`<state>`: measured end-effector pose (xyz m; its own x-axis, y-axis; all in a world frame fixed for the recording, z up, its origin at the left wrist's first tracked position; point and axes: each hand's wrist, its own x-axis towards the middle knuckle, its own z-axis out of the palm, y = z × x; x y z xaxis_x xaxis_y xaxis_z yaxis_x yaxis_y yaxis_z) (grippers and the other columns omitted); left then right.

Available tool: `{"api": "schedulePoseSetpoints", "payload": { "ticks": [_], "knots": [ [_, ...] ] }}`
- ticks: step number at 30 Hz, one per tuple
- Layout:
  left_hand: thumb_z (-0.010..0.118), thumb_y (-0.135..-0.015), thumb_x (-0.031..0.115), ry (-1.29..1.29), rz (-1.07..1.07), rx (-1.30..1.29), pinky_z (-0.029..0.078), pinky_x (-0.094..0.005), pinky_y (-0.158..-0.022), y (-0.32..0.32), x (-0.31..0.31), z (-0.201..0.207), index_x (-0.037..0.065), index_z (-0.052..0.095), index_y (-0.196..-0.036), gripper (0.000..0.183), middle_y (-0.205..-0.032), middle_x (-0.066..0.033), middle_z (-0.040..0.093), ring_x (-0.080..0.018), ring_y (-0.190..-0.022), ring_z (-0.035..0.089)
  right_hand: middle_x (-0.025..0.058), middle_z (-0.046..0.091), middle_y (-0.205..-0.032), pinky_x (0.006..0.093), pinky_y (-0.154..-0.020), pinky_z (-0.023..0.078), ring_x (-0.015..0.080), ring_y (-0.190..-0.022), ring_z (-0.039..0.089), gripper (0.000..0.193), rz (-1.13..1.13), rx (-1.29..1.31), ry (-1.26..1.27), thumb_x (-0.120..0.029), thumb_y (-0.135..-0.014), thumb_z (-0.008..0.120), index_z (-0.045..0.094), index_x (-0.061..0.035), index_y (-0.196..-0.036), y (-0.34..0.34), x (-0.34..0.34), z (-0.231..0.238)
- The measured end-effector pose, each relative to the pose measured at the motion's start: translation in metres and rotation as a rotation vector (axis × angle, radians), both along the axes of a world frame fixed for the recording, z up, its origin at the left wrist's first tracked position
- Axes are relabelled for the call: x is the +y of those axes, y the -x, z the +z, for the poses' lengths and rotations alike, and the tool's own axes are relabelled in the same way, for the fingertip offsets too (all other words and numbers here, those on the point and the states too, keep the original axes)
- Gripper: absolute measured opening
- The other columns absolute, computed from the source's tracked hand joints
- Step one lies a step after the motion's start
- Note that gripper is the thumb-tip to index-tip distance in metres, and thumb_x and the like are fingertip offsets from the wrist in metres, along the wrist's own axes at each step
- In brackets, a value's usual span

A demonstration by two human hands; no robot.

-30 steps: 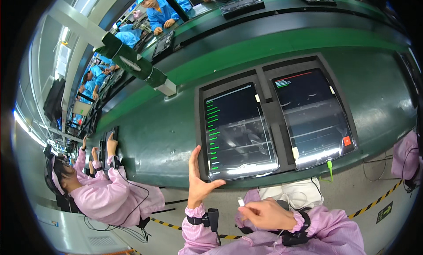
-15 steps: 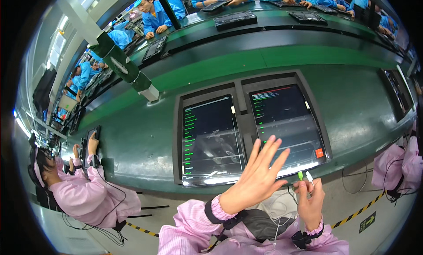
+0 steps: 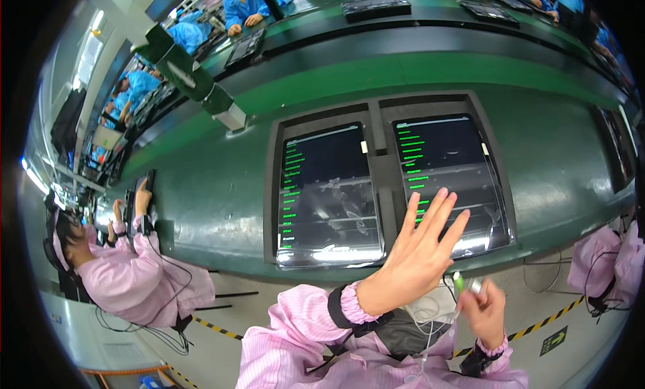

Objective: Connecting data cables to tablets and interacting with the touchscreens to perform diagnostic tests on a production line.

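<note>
As I watch, the left hand (image 3: 411,261) splays empty over a tablet (image 3: 449,159) (contact unclear). The right hand (image 3: 486,310) pinches a white plug (image 3: 476,286).

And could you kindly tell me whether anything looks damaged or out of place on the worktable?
The left tablet shows pale, irregular patches right of its green text, odd against the dark screen; I cannot tell whether they are smudges, wrinkled film or reflections. It lies in its dark tray, and I see nothing spilled.
</note>
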<state>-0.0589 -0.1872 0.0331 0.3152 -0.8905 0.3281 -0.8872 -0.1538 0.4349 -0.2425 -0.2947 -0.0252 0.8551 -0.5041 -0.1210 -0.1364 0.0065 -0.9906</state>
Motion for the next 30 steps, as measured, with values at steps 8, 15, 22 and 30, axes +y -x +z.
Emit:
{"api": "schedulePoseSetpoints", "payload": {
  "ticks": [8,15,22,30],
  "knots": [
    [0.079,-0.068,0.017,0.318,0.167,0.228,0.038,-0.0429,-0.099,-0.009,0.035,0.009,-0.001,0.054,-0.117,0.058,-0.123,-0.0197,0.051,-0.0349,-0.116,0.049,0.0061,0.056,-0.063,0.0205,-0.047,0.041,0.0080,-0.051,0.050,0.027,-0.612,-0.131,0.240,-0.007,-0.091,0.052,0.034,-0.0079,-0.071,0.008,-0.022,0.012],
    [0.060,-0.088,0.024,0.155,0.896,0.046,0.044,-0.0356,-0.089,-0.079,0.150,-0.002,-0.003,0.048,-0.122,0.045,-0.116,-0.0199,0.055,-0.0277,-0.106,0.055,0.0009,0.052,-0.063,0.0194,-0.052,0.034,0.0052,-0.056,0.043,0.030,-0.648,-0.001,0.299,-0.014,-0.092,0.055,0.037,-0.0079,-0.069,-0.048,-0.105,0.003],
    [0.039,-0.097,0.040,0.253,1.100,0.594,0.039,-0.0354,-0.092,-0.079,0.208,-0.022,-0.001,0.048,-0.120,0.049,-0.113,-0.0242,0.058,-0.0312,-0.106,0.056,-0.0056,0.022,-0.066,0.0226,-0.051,0.020,0.0048,-0.061,0.021,0.039,-0.370,-0.016,0.462,-0.005,-0.089,0.055,0.024,-0.0113,-0.067,-0.058,-0.104,-0.011],
    [0.033,-0.096,0.050,0.386,1.404,0.606,0.041,-0.0291,-0.076,-0.103,0.328,-0.039,-0.001,0.049,-0.122,0.059,-0.114,-0.0154,0.058,-0.0189,-0.095,0.055,0.0103,0.036,-0.051,0.0311,-0.044,0.030,0.0148,-0.047,0.033,0.026,-0.202,0.038,0.592,0.001,-0.082,0.054,0.035,-0.0024,-0.066,-0.122,0.027,0.004]
  ]
}}
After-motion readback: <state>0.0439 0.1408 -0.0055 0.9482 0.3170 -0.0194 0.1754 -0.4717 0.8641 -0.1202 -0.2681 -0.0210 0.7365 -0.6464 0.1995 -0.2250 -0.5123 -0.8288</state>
